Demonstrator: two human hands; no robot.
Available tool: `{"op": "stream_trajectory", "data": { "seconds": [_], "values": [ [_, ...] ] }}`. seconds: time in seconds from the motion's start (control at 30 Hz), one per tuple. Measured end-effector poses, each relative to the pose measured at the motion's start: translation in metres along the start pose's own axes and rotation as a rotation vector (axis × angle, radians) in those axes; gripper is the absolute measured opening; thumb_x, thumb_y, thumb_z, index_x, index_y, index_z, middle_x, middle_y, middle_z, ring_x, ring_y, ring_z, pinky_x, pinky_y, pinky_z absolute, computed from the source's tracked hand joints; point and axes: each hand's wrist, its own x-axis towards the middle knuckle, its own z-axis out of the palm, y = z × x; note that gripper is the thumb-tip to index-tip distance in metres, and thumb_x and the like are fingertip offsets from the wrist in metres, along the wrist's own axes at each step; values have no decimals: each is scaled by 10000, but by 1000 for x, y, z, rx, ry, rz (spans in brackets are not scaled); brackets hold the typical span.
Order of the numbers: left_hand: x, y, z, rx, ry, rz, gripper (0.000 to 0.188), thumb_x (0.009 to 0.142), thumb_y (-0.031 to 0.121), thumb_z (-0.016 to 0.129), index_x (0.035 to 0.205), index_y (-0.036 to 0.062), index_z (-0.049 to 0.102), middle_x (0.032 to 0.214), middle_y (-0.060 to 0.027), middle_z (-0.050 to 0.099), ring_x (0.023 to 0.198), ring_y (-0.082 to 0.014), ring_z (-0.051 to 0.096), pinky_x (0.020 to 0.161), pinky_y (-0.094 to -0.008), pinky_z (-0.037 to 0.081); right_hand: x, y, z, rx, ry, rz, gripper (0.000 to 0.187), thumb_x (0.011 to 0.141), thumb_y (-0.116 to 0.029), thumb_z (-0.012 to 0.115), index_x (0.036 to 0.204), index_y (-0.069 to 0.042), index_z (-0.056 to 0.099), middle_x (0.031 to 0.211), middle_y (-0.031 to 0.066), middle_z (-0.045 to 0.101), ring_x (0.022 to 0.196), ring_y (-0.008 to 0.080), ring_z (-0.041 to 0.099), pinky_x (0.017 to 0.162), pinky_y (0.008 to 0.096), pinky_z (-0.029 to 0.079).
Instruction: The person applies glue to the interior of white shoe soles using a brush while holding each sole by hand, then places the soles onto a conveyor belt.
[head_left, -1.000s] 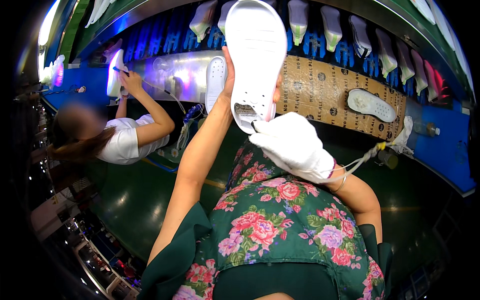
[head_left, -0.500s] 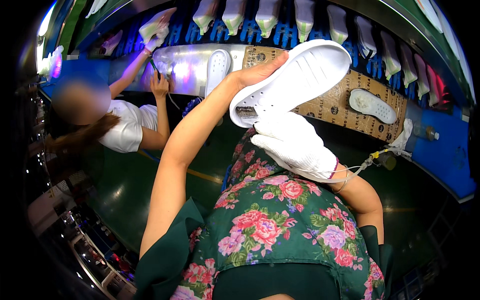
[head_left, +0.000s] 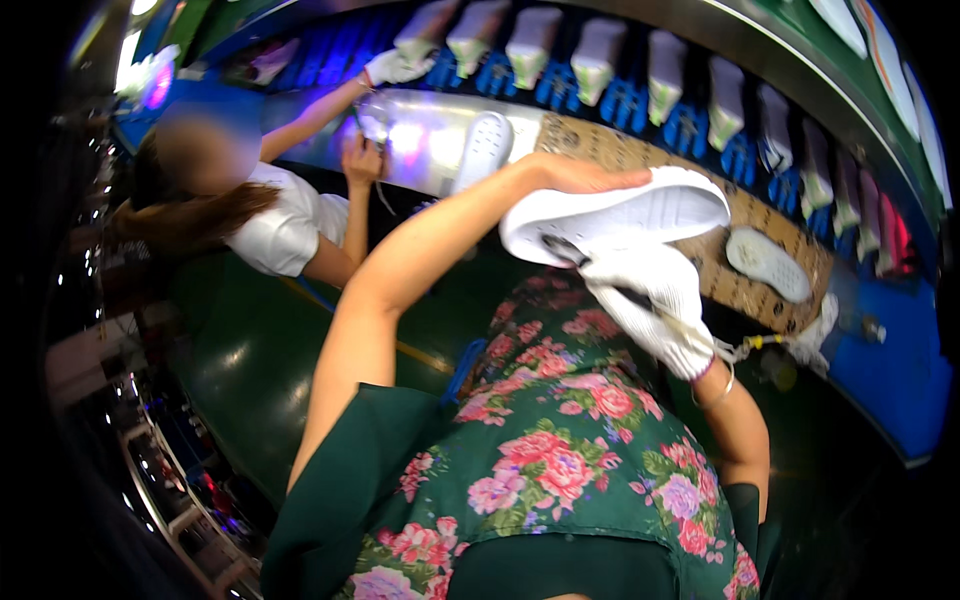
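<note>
My left hand (head_left: 590,176) is bare and grips the upper edge of a white shoe sole (head_left: 625,215), held up in front of me with its hollow inner side showing. In a white knit glove, my right hand (head_left: 655,300) is closed at the sole's lower edge. A slim tool with a dark tip (head_left: 565,250) juts from the gloved fingers into the heel end of the sole. Its exact kind is blurred. Along the right wrist runs a thin clear tube with a yellow fitting (head_left: 762,341).
Another white sole (head_left: 768,264) lies on the printed cardboard (head_left: 570,135); one more sole (head_left: 485,145) rests on the metal bench to its left. Beyond, several shoe uppers (head_left: 597,62) stand on blue holders (head_left: 555,88). At the left, a co-worker (head_left: 290,225) reaches with a gloved hand (head_left: 398,68).
The sole has tilted flatter and come slightly lower and to the right in the picture. My gloved hand has turned, with the tool's dark tip now showing. The co-worker's gloved hand appears further right.
</note>
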Motion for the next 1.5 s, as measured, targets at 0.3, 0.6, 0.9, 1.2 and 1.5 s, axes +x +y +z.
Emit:
{"op": "stream_trajectory", "data": {
  "seconds": [0.3, 0.6, 0.9, 1.2, 1.5],
  "values": [
    [35, -56, 36, -1245, -259, 790, 778, 984, 663, 246, 1458, 70, 416, 1330, -140, 571, 1162, -244, 598, 1002, -369, 495, -19, 20, -34, 376, 449, 518, 200, 772, 57, 713, 972, 56, 727, 987, 150, 726, 921, 195, 679, 871, 296, 510],
    [42, -73, 93, -1065, 192, 677, 480, 1043, 332, 436, 1416, 30, 432, 1329, -174, 568, 1181, -264, 598, 985, -426, 511, 0, 31, -46, -19, 337, 171, 138, 750, 16, 760, 883, -16, 745, 912, 129, 736, 841, 200, 699, 785, 300, 533],
    [7, -61, 107, -1639, -133, 971, 721, 991, 628, 324, 1484, 105, 390, 1473, -118, 463, 1282, -303, 519, 1041, -479, 457, -9, -2, -24, -193, 307, 43, 190, 694, 1, 795, 858, -80, 743, 851, 119, 727, 743, 238, 690, 704, 315, 536],
    [14, -30, 125, -1530, -113, 1110, 990, 776, 657, 628, 1473, 17, 338, 1410, -238, 480, 1269, -345, 523, 1071, -487, 432, -2, -16, -30, -164, 371, -77, 222, 706, 9, 783, 913, -65, 748, 867, 111, 722, 756, 250, 680, 689, 327, 527],
    [30, -21, 145, -1566, 155, 956, 1061, 749, 839, 515, 1522, 151, 278, 1499, -156, 388, 1352, -362, 424, 1121, -550, 365, 20, -26, -42, -277, 475, -257, 221, 717, 21, 774, 920, -57, 735, 900, 116, 728, 777, 245, 686, 707, 332, 532]
  ]
}}
